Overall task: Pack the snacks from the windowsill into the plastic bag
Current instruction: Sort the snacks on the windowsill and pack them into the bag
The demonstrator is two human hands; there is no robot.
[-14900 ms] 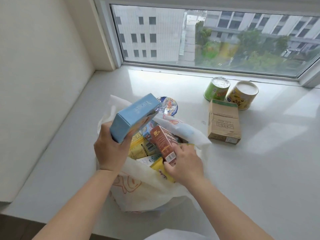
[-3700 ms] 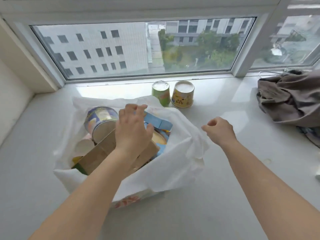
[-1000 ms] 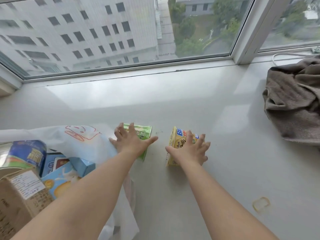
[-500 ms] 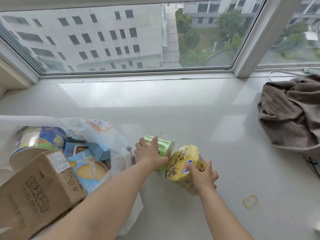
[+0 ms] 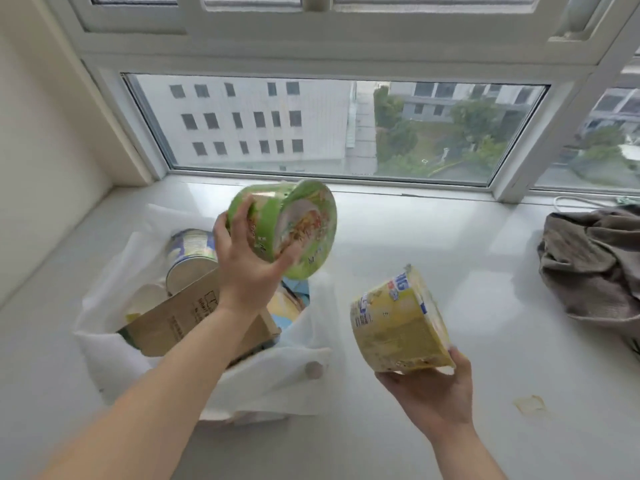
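Your left hand [image 5: 247,271] holds the green cup [image 5: 294,226] over the bag [image 5: 277,375]; right hand [image 5: 431,396] holds the yellow cup [image 5: 398,327], lower centre. Drop both in.

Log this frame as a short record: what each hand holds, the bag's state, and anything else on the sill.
left hand: grips green noodle cup, tilted on its side, above the bag
right hand: holds yellow noodle cup, tilted, to the right of the bag
plastic bag: white, open, standing on the windowsill
bag contents seen: brown carton, blue cup
other: grey-brown cloth at right
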